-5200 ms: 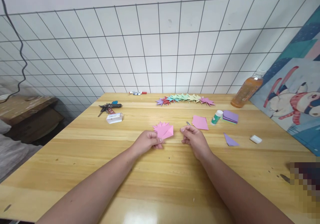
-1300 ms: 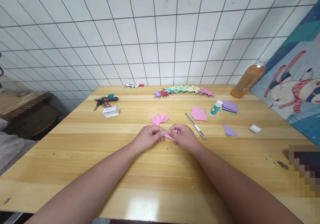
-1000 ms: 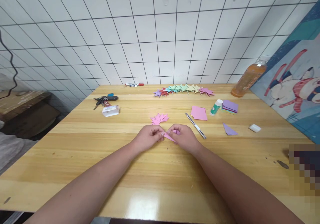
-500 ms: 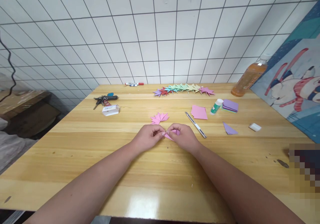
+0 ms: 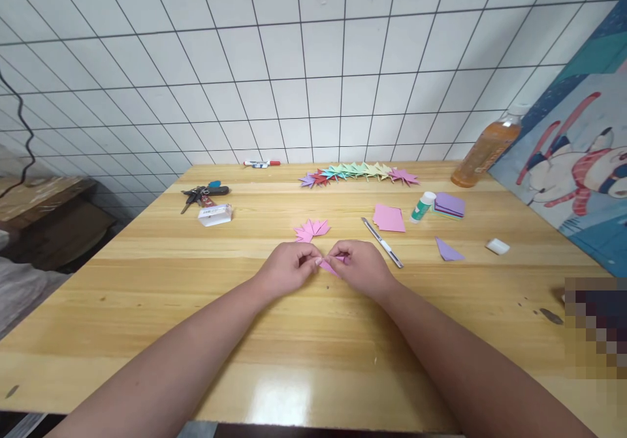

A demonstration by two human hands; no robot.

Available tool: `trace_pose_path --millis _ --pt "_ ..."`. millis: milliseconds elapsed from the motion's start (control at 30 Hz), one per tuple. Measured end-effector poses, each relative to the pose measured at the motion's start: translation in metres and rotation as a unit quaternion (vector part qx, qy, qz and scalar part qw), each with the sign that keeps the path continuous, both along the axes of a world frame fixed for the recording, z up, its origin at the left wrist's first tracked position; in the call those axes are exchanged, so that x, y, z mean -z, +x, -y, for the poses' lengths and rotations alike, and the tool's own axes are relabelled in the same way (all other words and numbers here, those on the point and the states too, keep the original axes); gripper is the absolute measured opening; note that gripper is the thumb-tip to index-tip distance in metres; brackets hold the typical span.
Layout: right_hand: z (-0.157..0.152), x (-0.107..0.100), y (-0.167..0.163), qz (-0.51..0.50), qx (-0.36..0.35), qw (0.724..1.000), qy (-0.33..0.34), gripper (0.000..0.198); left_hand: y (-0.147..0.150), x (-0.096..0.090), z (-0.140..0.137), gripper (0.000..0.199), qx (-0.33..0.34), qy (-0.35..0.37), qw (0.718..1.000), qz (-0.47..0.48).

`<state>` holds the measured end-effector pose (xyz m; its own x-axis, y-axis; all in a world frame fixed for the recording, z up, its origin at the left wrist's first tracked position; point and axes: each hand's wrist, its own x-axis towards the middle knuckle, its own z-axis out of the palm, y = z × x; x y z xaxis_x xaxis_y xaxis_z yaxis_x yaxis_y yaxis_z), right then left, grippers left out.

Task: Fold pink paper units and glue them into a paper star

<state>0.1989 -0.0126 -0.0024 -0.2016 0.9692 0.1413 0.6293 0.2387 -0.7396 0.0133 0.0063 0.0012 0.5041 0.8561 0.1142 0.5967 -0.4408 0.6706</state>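
Both hands meet over a small folded pink paper (image 5: 329, 267) near the middle of the table. My left hand (image 5: 290, 267) pinches its left tip between thumb and forefinger. On the other side my right hand (image 5: 361, 267) is closed on the same paper, its fingers covering much of it. Just beyond my left hand lies a fan of folded pink paper pieces (image 5: 312, 229). A utility knife (image 5: 383, 243) rests to the right of my right hand, and past it is a stack of square pink paper sheets (image 5: 390, 218).
At the back stretches a row of colourful folded paper stars (image 5: 360, 173). To the right are a glue stick (image 5: 422, 207), purple paper squares (image 5: 449, 204), a purple triangle (image 5: 448, 249), an eraser (image 5: 498, 247) and a bottle (image 5: 484, 151). Keys (image 5: 204, 194), a small box (image 5: 215, 215) and a marker (image 5: 262, 164) lie left.
The view has shifted very slightly. Both hands keep their grip on the pink paper in nearly the same place, with only tiny finger movement.
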Motion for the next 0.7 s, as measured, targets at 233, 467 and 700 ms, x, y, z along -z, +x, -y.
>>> trace_pose_path --millis 233,467,700 --pt "-0.007 0.001 0.014 -0.027 0.004 0.999 -0.035 0.012 -0.005 -0.003 -0.003 0.02 0.0 0.018 1.0 -0.019" --pt "-0.005 -0.006 0.008 -0.126 0.035 0.991 -0.024 0.015 0.001 -0.003 -0.003 0.027 -0.069 -0.127 0.971 0.192" --pt "-0.003 -0.005 -0.009 -0.279 0.064 0.957 -0.055 0.024 0.011 -0.003 0.002 0.04 -0.071 -0.265 0.916 0.292"
